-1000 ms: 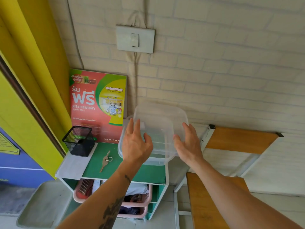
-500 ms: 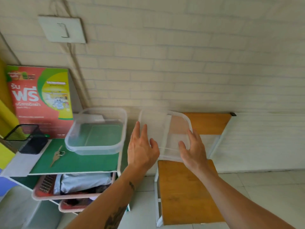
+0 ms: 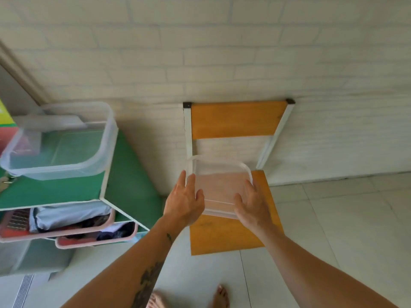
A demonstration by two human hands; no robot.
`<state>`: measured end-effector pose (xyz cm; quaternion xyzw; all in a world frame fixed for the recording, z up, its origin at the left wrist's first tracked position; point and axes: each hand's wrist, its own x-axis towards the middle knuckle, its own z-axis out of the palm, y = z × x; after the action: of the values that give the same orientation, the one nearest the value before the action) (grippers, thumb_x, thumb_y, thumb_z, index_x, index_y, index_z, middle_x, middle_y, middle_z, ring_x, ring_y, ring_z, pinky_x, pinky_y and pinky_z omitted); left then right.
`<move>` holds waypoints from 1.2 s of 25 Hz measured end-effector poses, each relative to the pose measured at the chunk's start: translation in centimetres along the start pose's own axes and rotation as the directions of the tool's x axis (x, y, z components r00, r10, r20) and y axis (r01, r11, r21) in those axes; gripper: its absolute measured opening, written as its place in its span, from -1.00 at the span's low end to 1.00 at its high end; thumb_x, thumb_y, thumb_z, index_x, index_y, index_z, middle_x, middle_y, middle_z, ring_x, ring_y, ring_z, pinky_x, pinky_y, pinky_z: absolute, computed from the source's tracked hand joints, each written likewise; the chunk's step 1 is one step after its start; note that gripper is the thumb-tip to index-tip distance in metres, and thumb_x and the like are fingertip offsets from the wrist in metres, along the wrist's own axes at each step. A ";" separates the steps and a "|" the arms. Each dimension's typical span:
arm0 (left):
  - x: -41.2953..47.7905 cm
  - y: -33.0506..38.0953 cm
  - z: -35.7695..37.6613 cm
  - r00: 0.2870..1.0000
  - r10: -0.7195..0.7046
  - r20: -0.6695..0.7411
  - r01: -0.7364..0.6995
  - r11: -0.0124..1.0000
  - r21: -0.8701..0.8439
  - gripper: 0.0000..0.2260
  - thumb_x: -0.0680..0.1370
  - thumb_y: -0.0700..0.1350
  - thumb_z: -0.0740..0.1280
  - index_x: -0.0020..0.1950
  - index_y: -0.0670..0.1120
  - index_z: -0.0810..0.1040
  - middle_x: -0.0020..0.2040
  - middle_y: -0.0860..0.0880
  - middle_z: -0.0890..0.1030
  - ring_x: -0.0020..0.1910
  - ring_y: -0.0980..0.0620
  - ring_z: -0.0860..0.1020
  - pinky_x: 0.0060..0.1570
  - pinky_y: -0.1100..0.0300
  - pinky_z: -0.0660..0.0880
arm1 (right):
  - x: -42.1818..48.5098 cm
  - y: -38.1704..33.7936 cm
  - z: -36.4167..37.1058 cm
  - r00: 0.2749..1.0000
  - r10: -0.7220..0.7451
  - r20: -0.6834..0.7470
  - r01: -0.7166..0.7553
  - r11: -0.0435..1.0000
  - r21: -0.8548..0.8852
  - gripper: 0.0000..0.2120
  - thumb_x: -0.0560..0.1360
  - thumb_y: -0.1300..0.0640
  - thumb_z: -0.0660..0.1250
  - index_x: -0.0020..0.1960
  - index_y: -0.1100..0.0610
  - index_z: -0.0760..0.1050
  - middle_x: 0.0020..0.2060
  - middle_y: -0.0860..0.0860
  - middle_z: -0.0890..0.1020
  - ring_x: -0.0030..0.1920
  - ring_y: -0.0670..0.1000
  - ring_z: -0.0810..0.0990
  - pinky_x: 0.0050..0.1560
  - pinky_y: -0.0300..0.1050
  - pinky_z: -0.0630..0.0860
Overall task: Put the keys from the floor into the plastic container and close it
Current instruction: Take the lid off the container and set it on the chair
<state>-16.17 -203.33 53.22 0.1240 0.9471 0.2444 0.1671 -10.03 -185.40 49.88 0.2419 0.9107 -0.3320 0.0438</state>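
Note:
Both hands hold the clear plastic lid (image 3: pixel 219 187) just above the seat of an orange wooden chair (image 3: pixel 224 236). My left hand (image 3: pixel 183 200) grips its left edge and my right hand (image 3: pixel 252 202) grips its right edge. The open clear plastic container (image 3: pixel 66 152) stands on the green shelf top (image 3: pixel 55 192) at the left. A bit of the keys (image 3: pixel 5 180) shows at the far left edge, lying on the green top beside the container.
Under the green top, pink baskets (image 3: pixel 93 232) hold clothes and odds. The chair backrest (image 3: pixel 238 120) leans at a white brick wall. Pale floor tiles (image 3: pixel 333 218) spread to the right. Bare feet (image 3: pixel 220 296) show at the bottom.
The lid came off the container and travelled right and down with both hands, from the shelf to over the chair seat. The view swung right and downward.

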 end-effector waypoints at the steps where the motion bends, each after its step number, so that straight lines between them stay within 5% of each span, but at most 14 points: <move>1: 0.7 -0.5 1.3 0.998 0.001 0.062 -0.001 1.000 -0.004 -0.51 0.64 0.03 0.07 0.55 -0.05 0.10 0.61 -0.07 0.02 0.47 -0.15 0.29 0.34 -0.01 0.37 | 0.6 1.3 1.2 0.999 0.026 0.018 -0.025 0.999 -0.031 -0.37 0.49 -0.19 0.05 0.47 0.09 0.25 0.40 0.08 0.36 0.30 0.13 0.46 0.20 0.12 0.54; 7: 6.3 -6.4 12.0 0.960 -0.012 0.279 0.005 1.000 0.026 -0.45 0.64 0.09 0.04 0.59 -0.01 -0.02 0.62 -0.05 -0.10 0.50 -0.17 0.24 0.40 -0.05 0.30 | 5.2 9.0 9.3 0.994 0.102 0.043 -0.095 0.984 -0.148 -0.44 0.58 -0.08 0.17 0.51 0.12 0.22 0.49 0.10 0.26 0.39 0.14 0.40 0.24 0.05 0.53; 12: 8.3 -10.2 19.7 0.954 -0.018 0.301 0.018 1.000 0.002 -0.42 0.62 0.12 0.07 0.59 0.03 -0.04 0.62 -0.03 -0.15 0.52 -0.18 0.21 0.40 -0.08 0.33 | 7.1 14.4 14.7 0.990 0.126 0.066 -0.111 0.975 -0.194 -0.42 0.60 -0.08 0.16 0.55 0.10 0.16 0.55 0.10 0.14 0.45 0.16 0.32 0.28 0.12 0.52; 16: 9.1 -10.9 22.1 0.952 -0.027 0.304 0.040 0.998 -0.038 -0.41 0.60 -0.07 0.15 0.58 0.04 0.00 0.61 0.01 -0.14 0.53 -0.17 0.17 0.38 -0.05 0.36 | 7.8 16.3 16.1 0.987 0.123 0.106 -0.107 0.983 -0.147 -0.41 0.58 -0.02 0.22 0.54 0.10 0.14 0.56 0.07 0.07 0.49 0.17 0.24 0.35 0.18 0.43; 23: 8.7 -9.7 18.5 0.945 -0.119 0.306 0.181 0.966 -0.184 -0.46 0.56 -0.24 0.17 0.55 -0.05 0.18 0.57 -0.01 0.16 0.49 -0.12 0.24 0.30 0.09 0.39 | 7.5 13.2 13.3 0.979 0.125 0.163 -0.119 0.992 -0.046 -0.56 0.58 0.05 0.24 0.42 0.10 0.29 0.45 0.00 0.25 0.38 0.14 0.39 0.29 0.02 0.45; 26: 7.2 -8.2 14.3 0.957 -0.170 0.235 0.238 0.924 -0.299 -0.50 0.55 -0.27 0.18 0.50 -0.04 0.31 0.48 -0.04 0.34 0.35 -0.09 0.43 0.11 0.19 0.46 | 6.6 9.6 10.8 0.976 0.097 0.196 -0.089 0.995 -0.050 -0.45 0.61 0.04 0.22 0.55 0.10 0.17 0.58 -0.04 0.11 0.52 0.08 0.23 0.42 -0.02 0.26; 30: 3.9 -5.6 6.1 0.974 -0.192 0.124 0.226 0.886 -0.404 -0.56 0.53 -0.27 0.13 0.37 -0.04 0.49 0.32 -0.05 0.53 0.05 0.09 0.57 -0.03 0.32 0.45 | 4.5 2.4 6.1 0.979 -0.043 0.201 0.036 0.999 0.038 -0.46 0.59 0.05 0.25 0.53 0.10 0.22 0.51 0.01 0.28 0.47 0.06 0.32 0.40 -0.07 0.30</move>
<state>-18.32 -204.29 44.38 -0.0073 0.8737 0.4154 0.2532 -13.35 -185.82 42.71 0.1897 0.9003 -0.3713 0.1251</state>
